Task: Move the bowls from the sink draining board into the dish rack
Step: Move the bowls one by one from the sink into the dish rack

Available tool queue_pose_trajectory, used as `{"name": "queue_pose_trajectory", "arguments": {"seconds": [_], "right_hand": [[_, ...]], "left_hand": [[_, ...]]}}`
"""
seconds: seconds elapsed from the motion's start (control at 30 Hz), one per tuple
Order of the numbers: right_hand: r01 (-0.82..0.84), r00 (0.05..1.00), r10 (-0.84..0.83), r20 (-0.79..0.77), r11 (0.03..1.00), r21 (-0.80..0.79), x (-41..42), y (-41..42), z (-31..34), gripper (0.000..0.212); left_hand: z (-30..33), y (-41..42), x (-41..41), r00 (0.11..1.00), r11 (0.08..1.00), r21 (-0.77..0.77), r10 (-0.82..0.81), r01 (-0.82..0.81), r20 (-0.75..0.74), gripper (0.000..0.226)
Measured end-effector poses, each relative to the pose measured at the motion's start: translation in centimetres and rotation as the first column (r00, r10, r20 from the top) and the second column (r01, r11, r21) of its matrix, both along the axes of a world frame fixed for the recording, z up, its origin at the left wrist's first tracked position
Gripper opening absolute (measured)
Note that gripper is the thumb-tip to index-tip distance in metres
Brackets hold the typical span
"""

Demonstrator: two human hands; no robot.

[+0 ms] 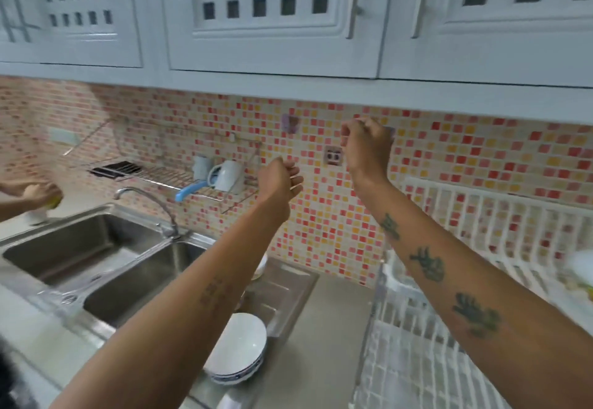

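Note:
A stack of white bowls with blue patterned rims sits on the steel draining board, partly hidden under my left forearm. Another white dish edge shows behind that arm. The white plastic dish rack stands to the right on the counter. My left hand is raised in front of the tiled wall, fingers curled with nothing in them. Higher and further right, my right hand is also curled into a loose fist and holds nothing. Both hands are well above the bowls.
A double steel sink with a curved tap lies to the left. A wire wall shelf holds mugs and a blue-handled utensil. Another person's hand works at the far left. White wall cupboards hang overhead. Something white lies in the rack's right end.

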State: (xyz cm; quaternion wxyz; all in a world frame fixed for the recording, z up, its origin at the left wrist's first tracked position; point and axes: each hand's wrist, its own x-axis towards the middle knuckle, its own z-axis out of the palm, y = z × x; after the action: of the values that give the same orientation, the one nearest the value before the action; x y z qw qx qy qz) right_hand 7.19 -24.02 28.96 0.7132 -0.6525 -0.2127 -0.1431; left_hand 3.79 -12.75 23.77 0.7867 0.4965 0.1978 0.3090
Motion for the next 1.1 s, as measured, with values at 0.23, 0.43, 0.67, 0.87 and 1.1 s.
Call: {"name": "queue_pose_trajectory", "arguments": {"seconds": [0.23,0.43,0.67,0.87,1.1], "right_hand": [[-0.135,0.984,0.123,-0.126,0.986,-0.095,-0.1,11.0,-7.3,0.026],[-0.166,0.929,0.077,-0.362,0.961,-0.222,2.8,16.2,-15.7,0.023],[-0.224,0.865,0.037,-0.5,0.921,-0.319,6.7,20.5,-24.3,0.034],[-0.257,0.769,-0.04,-0.638,0.895,-0.365,9.7,23.7,-29.8,0.049],[-0.27,0.674,-0.069,-0.735,0.904,-0.332,13.0,26.1,-35.2,0.052]], "left_hand": [[-5.4,10.0,-2.5,0.981,0.998,-0.065,0.0,-0.012,-0.192,0.044],[-11.2,16.5,-2.2,0.94,0.994,-0.071,0.052,-0.08,-0.336,0.049],[-19.1,21.6,0.2,0.879,0.983,-0.029,0.149,-0.181,-0.453,0.042],[-25.2,25.3,3.2,0.843,0.995,0.015,0.09,-0.097,-0.53,0.042],[-30.7,28.0,7.8,0.79,0.992,0.123,0.089,-0.017,-0.607,0.053]]}}
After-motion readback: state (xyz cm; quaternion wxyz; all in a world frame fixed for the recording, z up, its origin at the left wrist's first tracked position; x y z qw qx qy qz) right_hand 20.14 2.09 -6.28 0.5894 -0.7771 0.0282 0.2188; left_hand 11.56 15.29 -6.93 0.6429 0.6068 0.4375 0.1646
